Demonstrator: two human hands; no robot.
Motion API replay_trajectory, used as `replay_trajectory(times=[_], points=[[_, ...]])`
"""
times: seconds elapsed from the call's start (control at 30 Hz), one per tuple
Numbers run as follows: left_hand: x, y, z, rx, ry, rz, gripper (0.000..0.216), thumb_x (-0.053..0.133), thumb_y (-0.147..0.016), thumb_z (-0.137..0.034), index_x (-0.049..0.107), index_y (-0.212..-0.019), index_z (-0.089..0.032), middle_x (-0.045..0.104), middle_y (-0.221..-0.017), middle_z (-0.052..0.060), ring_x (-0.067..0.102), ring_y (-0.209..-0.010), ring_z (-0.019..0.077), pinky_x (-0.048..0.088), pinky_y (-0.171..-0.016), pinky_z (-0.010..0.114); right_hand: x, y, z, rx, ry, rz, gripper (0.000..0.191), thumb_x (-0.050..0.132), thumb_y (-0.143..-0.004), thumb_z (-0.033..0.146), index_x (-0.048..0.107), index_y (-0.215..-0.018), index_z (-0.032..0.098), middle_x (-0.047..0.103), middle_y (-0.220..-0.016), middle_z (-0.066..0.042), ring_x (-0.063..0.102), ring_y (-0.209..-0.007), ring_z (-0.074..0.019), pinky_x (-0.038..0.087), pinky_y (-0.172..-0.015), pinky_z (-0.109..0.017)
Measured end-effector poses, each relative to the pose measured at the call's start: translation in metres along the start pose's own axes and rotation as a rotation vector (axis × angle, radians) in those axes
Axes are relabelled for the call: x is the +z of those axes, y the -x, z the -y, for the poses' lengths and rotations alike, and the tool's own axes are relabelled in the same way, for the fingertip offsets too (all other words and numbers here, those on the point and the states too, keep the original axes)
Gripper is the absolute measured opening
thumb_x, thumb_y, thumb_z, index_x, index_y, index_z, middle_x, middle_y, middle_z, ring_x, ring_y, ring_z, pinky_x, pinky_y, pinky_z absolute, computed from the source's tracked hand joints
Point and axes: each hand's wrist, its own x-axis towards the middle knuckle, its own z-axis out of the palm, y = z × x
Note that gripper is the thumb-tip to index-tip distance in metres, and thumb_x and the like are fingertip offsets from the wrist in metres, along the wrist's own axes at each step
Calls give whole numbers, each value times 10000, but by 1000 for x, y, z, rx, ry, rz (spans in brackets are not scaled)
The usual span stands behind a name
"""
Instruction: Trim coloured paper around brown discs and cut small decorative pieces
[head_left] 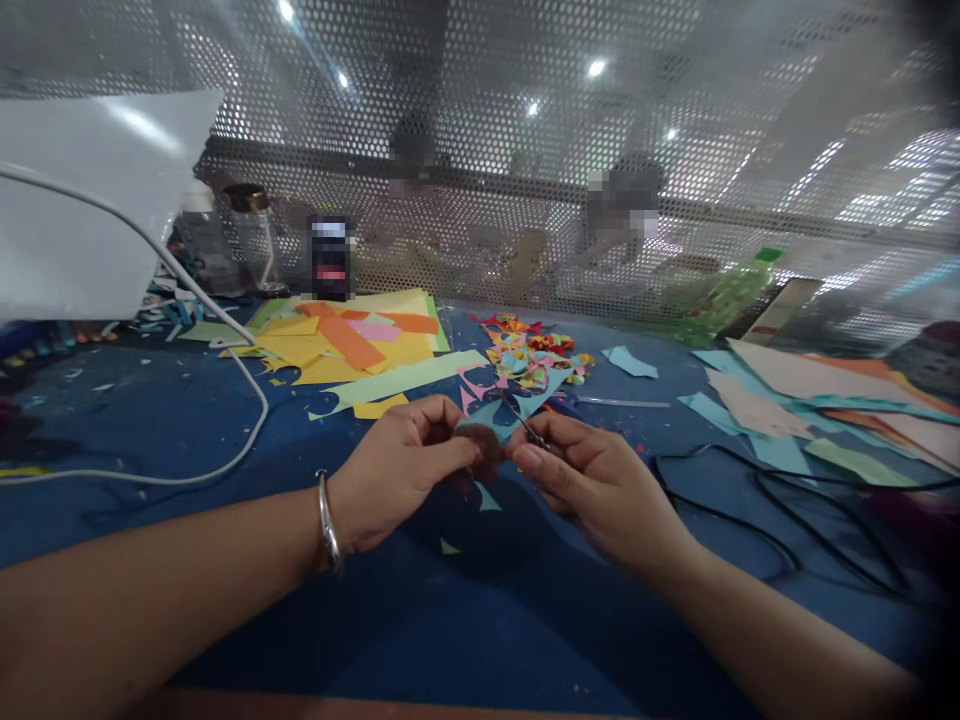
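Both my hands meet over the blue table [465,640]. My left hand [401,470], with a silver bangle on the wrist, pinches a small light-blue piece of paper [487,418] between thumb and fingers. My right hand [592,480] is closed on small dark scissors [529,428] whose blades point up-left into the paper. Two tiny blue paper scraps [486,497] lie on the table just under my hands.
Yellow, orange and green paper sheets [352,345] lie at the back left. A pile of small folded colourful paper pieces [534,358] sits behind my hands. More sheets [817,400] spread at right, with black cables [780,510]. A white cable [225,350] loops at left. Perforated metal screen behind.
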Motion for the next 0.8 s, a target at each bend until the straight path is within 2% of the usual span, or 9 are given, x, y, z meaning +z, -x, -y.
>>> replay_trajectory(times=[0.17,0.57,0.8], points=[[-4,-1,-3,33,-15,-44,154,640,-829,-162,511,-745,-166,670,-682,-31,472,-465,14,372,-503,154,-4,0,-5,7,-51,20,434,640,-843,600,578,-805,172,241,-525,116,149,-434,-48,106,-406,-224],[-4,1,-4,77,-43,45,153,657,-789,-157,516,-733,-173,666,-655,-24,574,-557,62,401,-528,173,-3,4,-4,28,23,52,461,612,-851,613,545,-711,178,233,-493,114,150,-424,-54,103,-391,-224],[-3,2,-4,100,-61,62,163,659,-787,-163,515,-712,-171,670,-662,-16,519,-529,51,428,-547,177,-5,5,-5,10,52,57,454,588,-881,588,543,-693,178,234,-490,108,163,-417,-53,107,-379,-219]])
